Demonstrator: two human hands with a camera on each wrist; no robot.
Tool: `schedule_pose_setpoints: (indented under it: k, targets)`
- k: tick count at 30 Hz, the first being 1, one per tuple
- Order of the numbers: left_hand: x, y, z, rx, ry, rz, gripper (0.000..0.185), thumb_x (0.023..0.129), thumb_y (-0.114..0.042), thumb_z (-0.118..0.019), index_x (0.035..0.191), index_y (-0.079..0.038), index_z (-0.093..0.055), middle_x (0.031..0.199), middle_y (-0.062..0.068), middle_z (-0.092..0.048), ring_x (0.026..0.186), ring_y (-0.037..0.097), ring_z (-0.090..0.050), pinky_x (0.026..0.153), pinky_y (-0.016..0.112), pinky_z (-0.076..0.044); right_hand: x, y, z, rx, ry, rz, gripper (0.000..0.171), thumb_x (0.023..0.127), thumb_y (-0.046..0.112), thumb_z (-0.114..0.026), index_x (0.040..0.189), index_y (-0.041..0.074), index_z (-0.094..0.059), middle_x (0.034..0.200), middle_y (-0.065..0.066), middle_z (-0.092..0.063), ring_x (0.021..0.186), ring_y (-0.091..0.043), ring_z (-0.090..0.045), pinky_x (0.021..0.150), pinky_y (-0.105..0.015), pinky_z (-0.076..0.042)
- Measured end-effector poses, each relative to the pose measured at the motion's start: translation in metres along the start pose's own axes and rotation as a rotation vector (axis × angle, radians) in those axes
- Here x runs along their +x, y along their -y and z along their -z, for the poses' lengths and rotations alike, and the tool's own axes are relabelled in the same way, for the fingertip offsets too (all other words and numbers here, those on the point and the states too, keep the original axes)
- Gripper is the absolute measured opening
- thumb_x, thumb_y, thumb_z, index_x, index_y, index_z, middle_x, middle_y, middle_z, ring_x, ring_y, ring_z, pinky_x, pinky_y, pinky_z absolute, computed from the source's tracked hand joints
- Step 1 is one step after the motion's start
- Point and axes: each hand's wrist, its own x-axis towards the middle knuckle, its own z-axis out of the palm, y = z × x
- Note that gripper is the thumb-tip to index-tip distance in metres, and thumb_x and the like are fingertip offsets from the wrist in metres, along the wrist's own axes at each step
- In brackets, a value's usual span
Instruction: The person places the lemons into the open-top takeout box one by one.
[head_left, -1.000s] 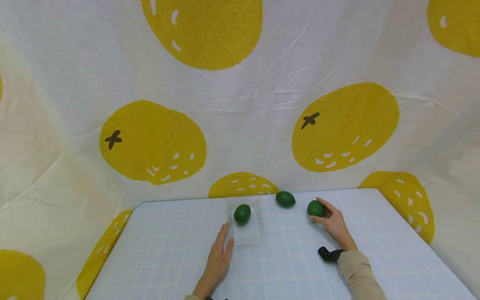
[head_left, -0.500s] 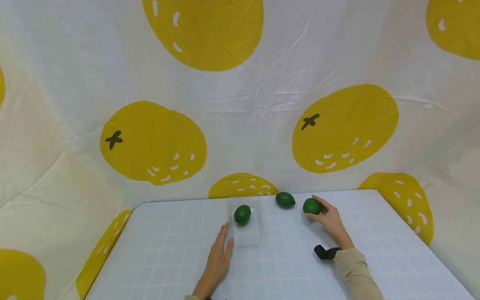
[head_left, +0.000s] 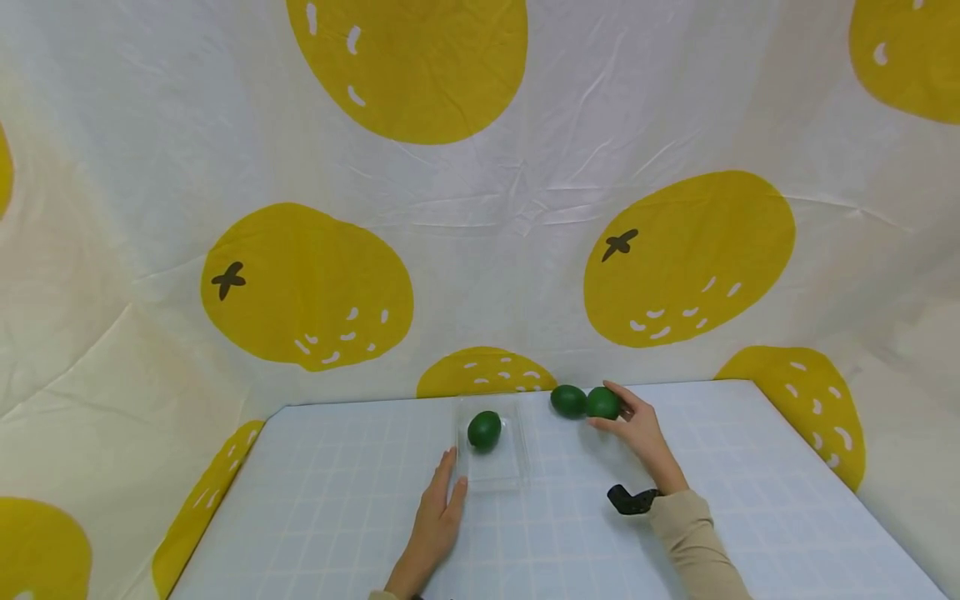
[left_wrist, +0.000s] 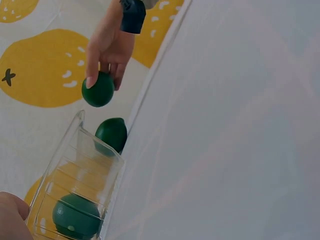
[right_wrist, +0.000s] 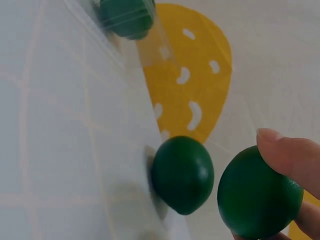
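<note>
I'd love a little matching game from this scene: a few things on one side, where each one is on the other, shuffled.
Things:
1. lime in the right hand
2. lime in the tray
3. loose lime
4. left hand

Places:
A. flat on the table, against the near left edge of the clear tray
B. held off the table by fingers
C. lying on the table near the back edge, right of the tray
D. inside the clear plastic container

Pairs: 1-B, 2-D, 3-C, 4-A
</note>
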Motion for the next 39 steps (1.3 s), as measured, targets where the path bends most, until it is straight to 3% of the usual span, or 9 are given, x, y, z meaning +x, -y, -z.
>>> schedule_pose_setpoints:
  k: [8,16,23,29,33,39]
  targets:
    - [0.000,-0.001,-0.001,-0.001,0.008,0.012,0.056,0.107,-0.029,-0.045,0.155,-0.004,-0.031,0.158,0.019,-0.030,0.146,0.038,-0.026,0.117,0.055,-0.021,-0.007,0.020,-0.022,0.030,0.032,0.013,0.077,0.083,0.016,-0.082,0.149,0.005,-0.043,0.152,-0.020,-0.040,0.137,-0.036,-0.041,0.115,-0.051,-0.032]
    - [0.001,0.000,-0.002,-0.002,0.007,0.006,0.056,0.107,-0.029,-0.045,0.154,-0.003,-0.031,0.158,0.019,-0.030,0.146,0.038,-0.026,0.117,0.055,-0.021,-0.022,0.064,-0.049,0.109,0.098,0.039,0.077,0.080,0.006,-0.083,0.146,-0.001,-0.045,0.150,-0.026,-0.040,0.134,-0.041,-0.044,0.110,-0.053,-0.037]
    - [0.001,0.001,-0.002,-0.004,0.003,0.003,0.056,0.107,-0.030,-0.045,0.154,-0.004,-0.031,0.158,0.020,-0.030,0.145,0.039,-0.026,0.117,0.056,-0.021,-0.020,0.052,-0.074,0.107,0.109,0.079,0.077,0.076,0.008,-0.086,0.144,0.009,-0.051,0.148,-0.018,-0.045,0.132,-0.034,-0.049,0.109,-0.050,-0.040]
    - [0.000,0.002,-0.002,0.012,-0.004,0.000,0.056,0.107,-0.031,-0.045,0.154,-0.004,-0.032,0.158,0.019,-0.031,0.145,0.038,-0.027,0.117,0.056,-0.022,-0.024,0.050,-0.090,0.140,0.148,0.131,0.074,0.074,0.010,-0.088,0.140,0.013,-0.056,0.147,-0.013,-0.049,0.133,-0.034,-0.048,0.108,-0.052,-0.040]
    - [0.001,0.002,-0.002,0.014,-0.007,0.003,0.056,0.106,-0.029,-0.046,0.154,-0.005,-0.033,0.158,0.019,-0.032,0.145,0.038,-0.028,0.116,0.056,-0.023,-0.028,0.049,-0.102,0.142,0.186,0.167,0.073,0.074,0.011,-0.089,0.139,0.013,-0.057,0.143,-0.013,-0.052,0.132,-0.031,-0.050,0.110,-0.047,-0.039]
    - [0.001,0.001,-0.002,0.015,-0.011,-0.001,0.055,0.106,-0.029,-0.046,0.154,-0.003,-0.033,0.157,0.020,-0.033,0.145,0.038,-0.028,0.117,0.055,-0.022,-0.033,0.045,-0.118,0.058,0.221,0.210,0.074,0.072,0.016,-0.091,0.138,0.013,-0.058,0.140,-0.007,-0.057,0.130,-0.025,-0.051,0.112,-0.049,-0.036]
